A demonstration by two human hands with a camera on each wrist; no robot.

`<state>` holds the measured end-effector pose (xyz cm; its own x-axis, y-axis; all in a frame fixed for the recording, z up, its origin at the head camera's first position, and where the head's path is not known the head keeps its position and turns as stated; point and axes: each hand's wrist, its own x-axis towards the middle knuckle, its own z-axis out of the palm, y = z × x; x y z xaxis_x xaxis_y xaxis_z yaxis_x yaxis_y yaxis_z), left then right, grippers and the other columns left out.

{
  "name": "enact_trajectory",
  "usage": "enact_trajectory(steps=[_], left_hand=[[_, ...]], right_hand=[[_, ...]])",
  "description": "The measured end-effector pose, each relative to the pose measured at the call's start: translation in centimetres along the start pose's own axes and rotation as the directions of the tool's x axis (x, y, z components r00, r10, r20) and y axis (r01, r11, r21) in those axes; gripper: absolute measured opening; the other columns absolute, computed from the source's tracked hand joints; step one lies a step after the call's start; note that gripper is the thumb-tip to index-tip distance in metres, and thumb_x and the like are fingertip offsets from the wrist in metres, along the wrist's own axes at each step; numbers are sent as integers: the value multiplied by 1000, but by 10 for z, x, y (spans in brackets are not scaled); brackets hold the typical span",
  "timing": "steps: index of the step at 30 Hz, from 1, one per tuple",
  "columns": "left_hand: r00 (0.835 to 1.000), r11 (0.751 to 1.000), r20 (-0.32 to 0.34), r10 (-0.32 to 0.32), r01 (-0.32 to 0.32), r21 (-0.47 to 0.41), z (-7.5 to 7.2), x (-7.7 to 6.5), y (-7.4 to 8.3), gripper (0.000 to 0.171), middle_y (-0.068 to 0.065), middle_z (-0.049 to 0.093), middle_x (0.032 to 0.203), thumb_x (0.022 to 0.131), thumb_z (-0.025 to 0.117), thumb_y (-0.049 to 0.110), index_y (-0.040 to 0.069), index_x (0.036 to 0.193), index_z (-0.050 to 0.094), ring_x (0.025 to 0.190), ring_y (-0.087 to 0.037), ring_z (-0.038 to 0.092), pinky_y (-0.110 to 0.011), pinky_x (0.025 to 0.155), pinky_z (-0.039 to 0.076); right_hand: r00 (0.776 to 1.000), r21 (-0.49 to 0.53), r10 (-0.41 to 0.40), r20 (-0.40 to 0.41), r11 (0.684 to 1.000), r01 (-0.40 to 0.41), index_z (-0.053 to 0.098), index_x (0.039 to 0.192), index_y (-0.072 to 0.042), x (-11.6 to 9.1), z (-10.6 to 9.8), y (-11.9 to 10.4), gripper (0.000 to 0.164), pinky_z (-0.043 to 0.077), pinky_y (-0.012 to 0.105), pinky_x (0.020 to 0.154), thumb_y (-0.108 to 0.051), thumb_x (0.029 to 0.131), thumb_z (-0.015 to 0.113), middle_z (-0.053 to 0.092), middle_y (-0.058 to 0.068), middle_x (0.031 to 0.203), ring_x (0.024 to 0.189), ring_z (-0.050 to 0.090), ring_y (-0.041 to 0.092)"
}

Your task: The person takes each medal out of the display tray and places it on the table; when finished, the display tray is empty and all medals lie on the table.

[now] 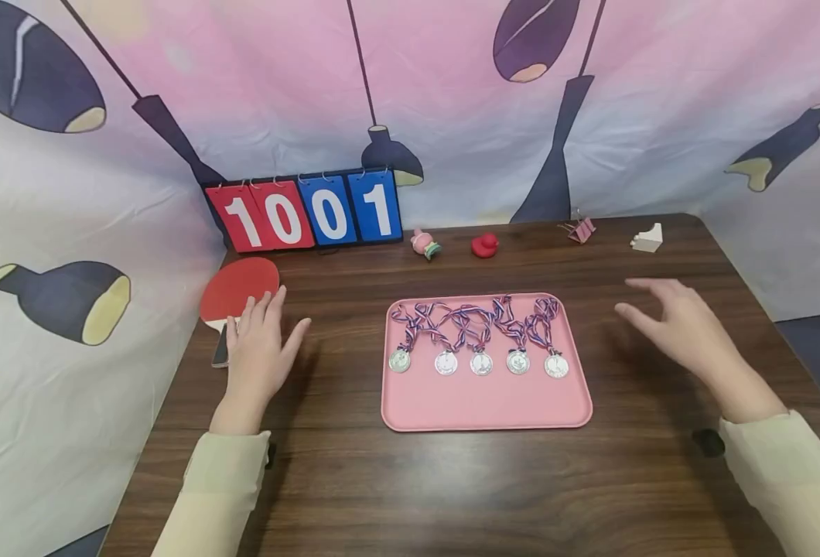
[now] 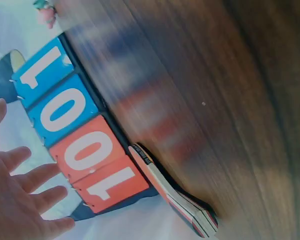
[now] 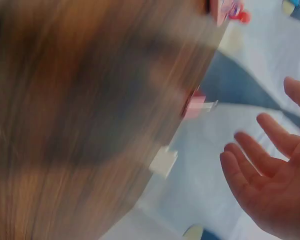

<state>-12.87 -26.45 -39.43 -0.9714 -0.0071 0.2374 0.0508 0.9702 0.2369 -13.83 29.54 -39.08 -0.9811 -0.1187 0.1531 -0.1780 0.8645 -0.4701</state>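
**Both grips spread over the bench; five medals on the tray**

Left grip (image 1: 257, 356): left of centre in the head view, fingers and thumb spread. From that view it overlaps the paddle (image 1: 240, 288), covering part of its handle; in the left wrist view the two stand apart. Paddle lies at the left of the head frame, red face up.

Right grip (image 1: 691, 329): right side of the head frame, thumb and forefinger apart, fingers relaxed. Right wrist view shows the palm at lower right, fingers loosely bent.

Pink tray (image 1: 486, 418): centre of the head frame, between my two grips and apart from both. On it, five silver medals (image 1: 481, 363) in a row across the middle; their striped ribbons (image 1: 476, 319) bunch towards the upper rim.

Back of the bench (image 1: 480, 495), left to right: scoreboard (image 1: 322, 210) at upper left, cards reading 1 0 on red and 0 1 on blue; pig toy (image 1: 425, 243); red duck (image 1: 485, 245); pink clip (image 1: 581, 230); white block (image 1: 649, 238) at upper right. Printed cloth (image 1: 452, 170) fills the top of the frame. Bench surface blurred in the right wrist view.
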Motion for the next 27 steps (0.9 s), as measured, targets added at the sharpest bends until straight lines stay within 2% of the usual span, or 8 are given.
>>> enact_trajectory(steps=[3, 5, 9, 11, 15, 18, 22, 27], left_hand=[[998, 997, -46, 40, -43, -70, 0, -12, 4, 68, -18, 41, 131, 85, 52, 49, 12, 138, 33, 122, -37, 32, -59, 97, 14], [997, 983, -48, 67, -74, -166, 2, -21, 9, 63, -15, 46, 127, 85, 55, 44, 12, 136, 38, 116, -35, 39, -56, 94, 23], [995, 922, 10, 101, -89, -378, 8, -36, 27, 55, -9, 51, 123, 86, 56, 42, 15, 132, 44, 112, -28, 45, -49, 90, 32], [992, 893, 44, 115, -84, -441, 11, -42, 38, 54, -7, 51, 124, 85, 56, 43, 16, 131, 45, 113, -24, 45, -45, 92, 32], [986, 867, 86, 141, -81, -492, 19, -53, 55, 54, -5, 53, 122, 84, 58, 43, 16, 129, 47, 113, -21, 45, -43, 93, 33], [978, 852, 132, 161, -70, -519, 25, -60, 61, 55, -5, 56, 114, 82, 61, 40, 13, 128, 48, 105, -19, 50, -41, 87, 38], [961, 832, 217, 170, -22, -555, 32, -68, 65, 58, -4, 60, 102, 77, 70, 32, 9, 126, 49, 86, -17, 55, -35, 73, 45], [944, 815, 283, 173, 24, -579, 38, -73, 68, 62, -1, 61, 88, 70, 77, 24, 8, 124, 52, 66, -14, 53, -25, 58, 43]], right_hand=[[999, 13, -40, 16, 999, 40, 57, 115, -11, -8, 12, -13, 49, 35, 53, 81, -46, 82, 59, 60, 15, 105, 98, 52, 35], [997, 27, -65, 36, 998, 64, 61, 110, -15, -12, 20, -20, 44, 40, 48, 76, -47, 80, 61, 63, 7, 96, 89, 57, 27], [989, 51, -124, 78, 991, 120, 65, 102, -18, -19, 34, -29, 34, 43, 38, 69, -41, 77, 68, 62, -4, 85, 79, 57, 15], [986, 53, -146, 86, 989, 141, 66, 98, -19, -21, 39, -30, 29, 43, 33, 64, -36, 74, 71, 59, -8, 80, 72, 54, 11], [978, 56, -194, 70, 980, 190, 67, 94, -21, -23, 47, -32, 26, 37, 25, 51, -30, 71, 75, 57, -10, 74, 57, 44, 8], [972, 77, -224, 76, 973, 218, 67, 94, -20, -22, 51, -32, 29, 35, 23, 48, -29, 69, 77, 59, -9, 78, 54, 41, 8], [964, 87, -235, 124, 970, 225, 66, 93, -17, -22, 56, -33, 30, 38, 24, 52, -26, 67, 79, 59, -7, 79, 59, 45, 10], [963, 59, -191, 189, 981, 183, 65, 89, -16, -20, 61, -35, 29, 40, 28, 60, -28, 66, 79, 54, -4, 76, 68, 50, 14]])
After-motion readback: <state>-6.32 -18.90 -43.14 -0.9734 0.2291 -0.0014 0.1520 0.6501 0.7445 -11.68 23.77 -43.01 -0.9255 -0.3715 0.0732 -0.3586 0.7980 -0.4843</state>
